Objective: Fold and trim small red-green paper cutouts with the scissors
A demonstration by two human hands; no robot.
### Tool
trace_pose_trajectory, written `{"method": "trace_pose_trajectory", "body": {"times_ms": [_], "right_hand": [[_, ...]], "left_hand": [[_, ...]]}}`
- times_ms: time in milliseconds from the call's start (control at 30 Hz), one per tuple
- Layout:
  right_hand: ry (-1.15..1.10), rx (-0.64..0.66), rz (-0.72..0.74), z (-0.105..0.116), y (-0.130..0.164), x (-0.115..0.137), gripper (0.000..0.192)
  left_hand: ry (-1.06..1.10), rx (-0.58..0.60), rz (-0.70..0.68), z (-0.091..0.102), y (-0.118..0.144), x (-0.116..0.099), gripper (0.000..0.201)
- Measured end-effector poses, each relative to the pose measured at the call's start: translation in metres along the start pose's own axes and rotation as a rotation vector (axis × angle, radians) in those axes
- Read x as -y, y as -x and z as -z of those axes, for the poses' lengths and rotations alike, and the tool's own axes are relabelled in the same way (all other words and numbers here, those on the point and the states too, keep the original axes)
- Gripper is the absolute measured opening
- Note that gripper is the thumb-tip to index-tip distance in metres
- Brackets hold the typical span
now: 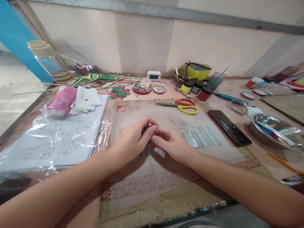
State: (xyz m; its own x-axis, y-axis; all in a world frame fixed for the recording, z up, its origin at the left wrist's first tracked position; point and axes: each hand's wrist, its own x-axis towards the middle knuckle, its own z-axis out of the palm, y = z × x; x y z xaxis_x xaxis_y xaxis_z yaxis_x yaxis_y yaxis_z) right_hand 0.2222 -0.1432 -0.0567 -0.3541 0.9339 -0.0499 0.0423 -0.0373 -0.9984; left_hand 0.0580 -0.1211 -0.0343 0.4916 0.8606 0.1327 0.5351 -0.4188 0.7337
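My left hand and my right hand meet with fingertips together above the cardboard work mat. Both are closed in a pinch around a small green and red piece, mostly hidden by the fingers and blurred. Just below the fingers shows a small pink and teal scrap; whether it is joined to that piece I cannot tell. Beyond the hands lie scissors with one orange and one yellow handle loop, blades pointing left.
At left, plastic film covers paper drawings. Green and red cutouts, a dish of beads and a white clock line the back. Rightward are a phone, paint jars and a metal bowl. A glass jar stands far left.
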Motion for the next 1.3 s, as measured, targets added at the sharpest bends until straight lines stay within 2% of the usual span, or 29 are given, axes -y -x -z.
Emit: {"method": "trace_pose_trajectory", "body": {"times_ms": [100, 167, 200, 300, 333, 367, 500, 600, 867, 1100, 1300], "right_hand": [[-0.118, -0.057, -0.038, 0.005, 0.0, -0.002, 0.013], [-0.165, -0.075, -0.085, 0.012, 0.0, -0.003, 0.012], [-0.16, -0.084, -0.101, 0.017, 0.001, -0.003, 0.011], [-0.092, -0.131, -0.117, 0.031, 0.003, -0.007, 0.011], [-0.084, -0.142, -0.119, 0.034, 0.003, -0.008, 0.012], [-0.095, -0.152, -0.118, 0.037, 0.004, -0.01, 0.013], [-0.225, -0.15, -0.144, 0.04, 0.002, -0.017, 0.014], [-0.263, -0.131, -0.168, 0.037, -0.007, -0.017, 0.011], [-0.205, -0.045, -0.094, 0.031, -0.037, -0.014, 0.005], [-0.297, -0.05, -0.073, 0.034, -0.039, -0.02, 0.008], [-0.38, -0.04, -0.078, 0.038, -0.043, -0.027, 0.007]], "left_hand": [[-0.001, -0.108, -0.056, 0.011, -0.004, 0.003, 0.022], [-0.079, -0.107, -0.135, 0.021, -0.009, 0.006, 0.02], [-0.143, -0.002, -0.201, 0.026, -0.011, 0.008, 0.016], [-0.301, 0.435, -0.409, 0.031, -0.016, 0.015, 0.013], [-0.341, 0.513, -0.455, 0.03, -0.015, 0.016, 0.014], [-0.377, 0.539, -0.485, 0.027, -0.014, 0.017, 0.014], [-0.432, 0.45, -0.573, 0.012, -0.005, 0.01, 0.011], [-0.433, 0.501, -0.611, 0.005, 0.0, 0.003, 0.017], [-0.461, 0.565, -0.481, 0.011, -0.009, 0.016, 0.013], [-0.526, 0.547, -0.457, 0.008, -0.006, 0.016, 0.01], [-0.499, 0.535, -0.459, 0.004, -0.006, 0.015, 0.008]]}}
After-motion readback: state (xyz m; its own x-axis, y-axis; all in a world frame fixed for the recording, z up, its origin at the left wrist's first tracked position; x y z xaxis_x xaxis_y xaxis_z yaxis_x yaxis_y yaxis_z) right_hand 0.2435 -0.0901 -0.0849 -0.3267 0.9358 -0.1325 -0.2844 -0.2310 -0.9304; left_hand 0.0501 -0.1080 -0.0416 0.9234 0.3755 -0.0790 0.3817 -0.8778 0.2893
